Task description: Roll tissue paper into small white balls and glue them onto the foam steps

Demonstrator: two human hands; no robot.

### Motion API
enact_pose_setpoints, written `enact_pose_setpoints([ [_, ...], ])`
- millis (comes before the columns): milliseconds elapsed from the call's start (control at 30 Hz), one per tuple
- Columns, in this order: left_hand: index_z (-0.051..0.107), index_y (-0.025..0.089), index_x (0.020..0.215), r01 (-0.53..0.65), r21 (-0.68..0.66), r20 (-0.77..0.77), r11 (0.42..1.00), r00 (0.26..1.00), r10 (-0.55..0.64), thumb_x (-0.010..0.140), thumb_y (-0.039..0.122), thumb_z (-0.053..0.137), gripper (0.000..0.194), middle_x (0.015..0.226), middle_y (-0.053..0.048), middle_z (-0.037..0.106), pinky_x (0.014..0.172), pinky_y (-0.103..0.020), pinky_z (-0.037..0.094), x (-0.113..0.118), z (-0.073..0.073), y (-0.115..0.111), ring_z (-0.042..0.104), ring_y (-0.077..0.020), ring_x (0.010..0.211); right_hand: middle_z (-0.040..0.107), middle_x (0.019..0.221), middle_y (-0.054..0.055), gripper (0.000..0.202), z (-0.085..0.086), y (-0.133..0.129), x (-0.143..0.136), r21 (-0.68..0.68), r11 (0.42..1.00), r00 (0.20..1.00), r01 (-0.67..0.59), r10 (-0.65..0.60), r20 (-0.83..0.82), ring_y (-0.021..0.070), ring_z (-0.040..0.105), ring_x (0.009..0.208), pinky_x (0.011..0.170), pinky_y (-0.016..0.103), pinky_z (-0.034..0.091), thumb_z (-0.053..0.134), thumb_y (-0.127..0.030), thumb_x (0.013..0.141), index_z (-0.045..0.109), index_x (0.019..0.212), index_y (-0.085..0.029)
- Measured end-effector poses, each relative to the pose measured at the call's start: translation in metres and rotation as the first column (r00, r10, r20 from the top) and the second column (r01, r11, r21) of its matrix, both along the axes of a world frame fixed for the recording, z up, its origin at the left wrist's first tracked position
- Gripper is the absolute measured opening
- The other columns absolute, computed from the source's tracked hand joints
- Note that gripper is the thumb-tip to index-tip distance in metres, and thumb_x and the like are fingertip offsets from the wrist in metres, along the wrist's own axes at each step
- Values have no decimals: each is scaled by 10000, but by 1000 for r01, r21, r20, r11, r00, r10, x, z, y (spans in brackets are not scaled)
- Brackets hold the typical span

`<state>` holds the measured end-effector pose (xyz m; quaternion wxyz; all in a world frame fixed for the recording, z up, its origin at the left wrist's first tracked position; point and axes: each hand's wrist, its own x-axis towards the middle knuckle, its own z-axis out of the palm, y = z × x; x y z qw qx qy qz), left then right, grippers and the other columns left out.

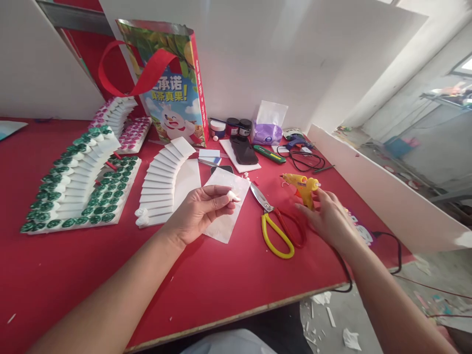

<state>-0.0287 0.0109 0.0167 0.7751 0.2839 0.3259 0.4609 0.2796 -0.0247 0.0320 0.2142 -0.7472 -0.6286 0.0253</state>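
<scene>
My left hand (201, 210) is closed in a pinch on a small white piece (233, 196), soft-looking and too small to make out fully. It is held over a white sheet (224, 226). On the right, my right hand (326, 214) has its fingers round the grip of a yellow hot glue gun (302, 187), whose nozzle points left. Scissors (271, 216) with one yellow and one red handle lie between the two hands. Left of my left hand stands a curved row of white strips (160, 179), with small white lumps (142, 216) at its near end.
Two white pieces covered in green-topped lumps (84, 182) sit at the left, with pink-topped ones (134, 132) behind. At the back are a gift bag (165, 88), jars (232, 128), a tissue pack (268, 132), a phone (244, 150), a green cutter (269, 154) and a black cable (300, 160).
</scene>
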Motion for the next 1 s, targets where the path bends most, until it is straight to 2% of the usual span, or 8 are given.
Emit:
enact_pose_setpoints([
  [100, 806, 123, 875, 8, -3, 14, 1000, 1000, -8, 626, 180, 953, 295, 825, -77, 804, 688, -183, 598, 1, 0, 0, 730, -111, 673, 716, 1044, 138, 426, 28, -32, -25, 160, 983, 995, -88, 93, -22, 259, 655, 807, 674, 369, 490, 594, -545, 917, 738, 1127, -204],
  [200, 806, 130, 873, 7, 11, 15, 1000, 1000, -8, 611, 175, 959, 307, 815, -71, 803, 671, -183, 595, 2, 2, -1, 728, -111, 664, 730, 1060, 106, 241, 49, -32, -66, 292, 923, 884, -252, 342, -319, 225, 665, 841, 648, 328, 495, 643, -380, 933, 791, 1083, -262],
  [300, 802, 136, 863, -17, 53, 11, 998, 1000, 16, 617, 181, 956, 295, 782, -56, 793, 674, -198, 595, 3, 3, -2, 718, -112, 655, 694, 810, 64, 224, 48, 1, -103, 179, 910, 652, -374, 395, -648, 152, 576, 654, 568, 292, 445, 678, -305, 854, 824, 980, -192],
  [367, 793, 140, 860, -45, 90, 4, 995, 999, 45, 634, 192, 947, 278, 757, -45, 780, 688, -220, 596, 3, 4, -1, 713, -118, 659, 620, 643, 15, 262, 37, 27, -118, 34, 888, 449, -459, 265, -854, 106, 465, 545, 524, 270, 396, 669, -305, 820, 825, 971, -159],
  [467, 776, 147, 867, -84, 118, -17, 989, 996, 86, 658, 199, 930, 265, 754, -36, 771, 722, -258, 598, 1, 2, 1, 716, -132, 672, 637, 662, 9, 240, 17, 48, -128, 62, 887, 145, -458, 143, -979, 76, 411, 537, 516, 255, 377, 719, -298, 733, 829, 894, -157],
  [533, 765, 146, 873, -98, 118, -29, 988, 994, 103, 664, 195, 921, 265, 754, -35, 770, 740, -278, 598, 1, 0, 3, 721, -142, 674, 642, 670, 9, 189, 7, 50, -131, 79, 901, 49, -426, 111, -993, 72, 412, 544, 525, 258, 378, 759, -291, 688, 823, 811, -163],
  [733, 739, 144, 878, -116, 103, -38, 988, 992, 120, 683, 161, 904, 256, 753, -28, 771, 734, -259, 596, 2, -3, 5, 732, -140, 679, 544, 606, -23, 134, -2, 42, -134, 100, 912, 8, -399, 112, -994, 81, 423, 564, 559, 271, 388, 791, -281, 686, 821, 758, -171],
  [1000, 720, 149, 868, -116, 91, -35, 989, 992, 119, 695, 166, 903, 252, 794, -30, 784, 762, -270, 600, 3, -5, 5, 736, -139, 685, 535, 684, -18, 178, -11, 41, -130, 210, 874, 119, -439, 288, -950, 95, 439, 598, 575, 283, 394, 725, -290, 811, 849, 915, -214],
])
